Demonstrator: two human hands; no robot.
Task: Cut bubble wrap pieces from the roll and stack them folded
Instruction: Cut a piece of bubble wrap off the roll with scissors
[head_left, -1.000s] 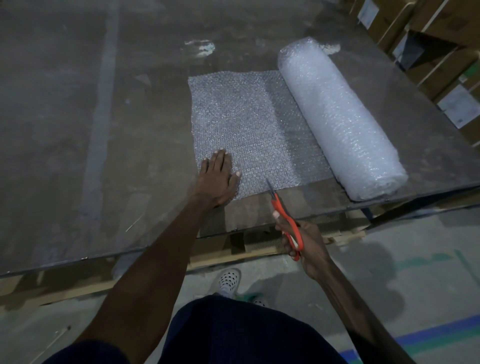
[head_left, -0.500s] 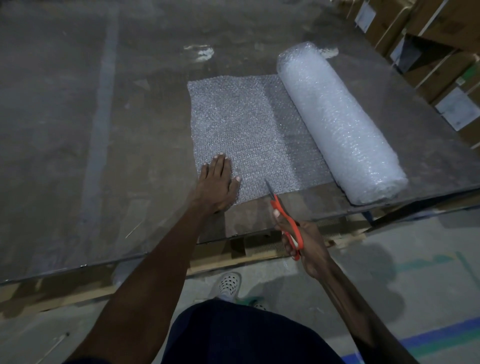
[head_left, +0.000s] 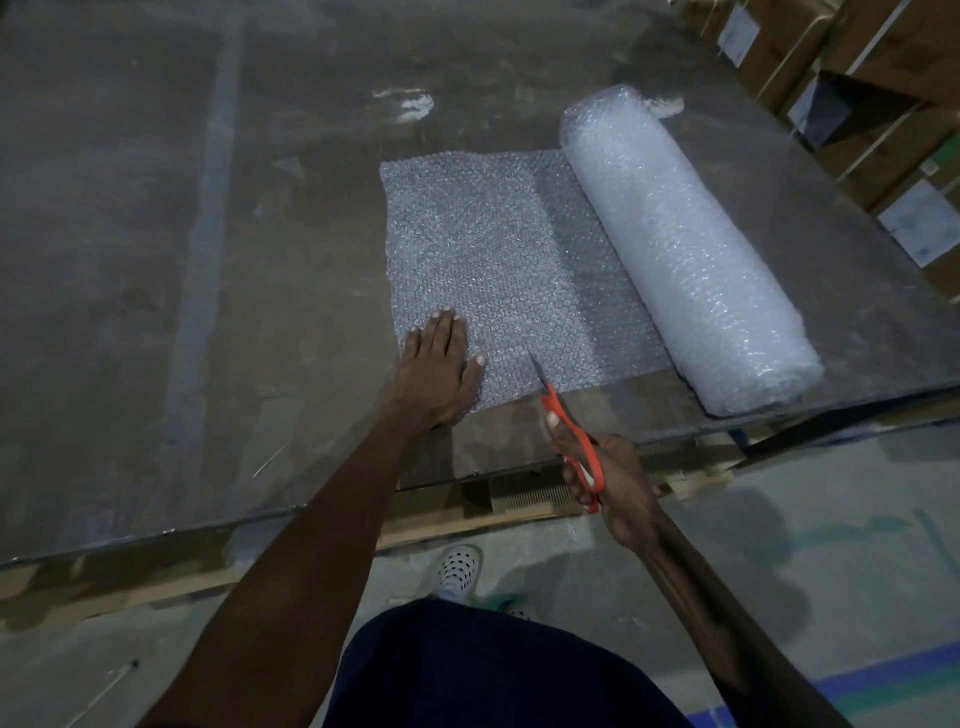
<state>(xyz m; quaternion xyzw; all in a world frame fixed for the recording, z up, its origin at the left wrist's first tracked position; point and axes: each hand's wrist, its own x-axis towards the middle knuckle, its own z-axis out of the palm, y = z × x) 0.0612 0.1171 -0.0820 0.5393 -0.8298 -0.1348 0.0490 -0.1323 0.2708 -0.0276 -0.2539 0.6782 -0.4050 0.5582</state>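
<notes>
Roll (head_left: 691, 254) lies on the table (head_left: 156, 260), toward its right side, running from the far end to the near edge. Unrolled sheet (head_left: 493, 270) extends flat leftward from the roll. Left hand (head_left: 439, 376) rests on the sheet's near-left corner. Right hand (head_left: 613, 483), before the table's near edge, holds scissors (head_left: 569, 426) whose tip lies over the sheet's near edge, right of the left hand. Boxes (head_left: 893, 104) stand behind the table at far right.

Dim light is falling on a large scuffed, glossy tabletop (head_left: 156, 260), its near edge resting on wooden slats (head_left: 519, 512). Cardboard boxes (head_left: 883, 62) with white labels are stacking up at right. Grey concrete floor (head_left: 831, 571) is showing green and blue tape lines.
</notes>
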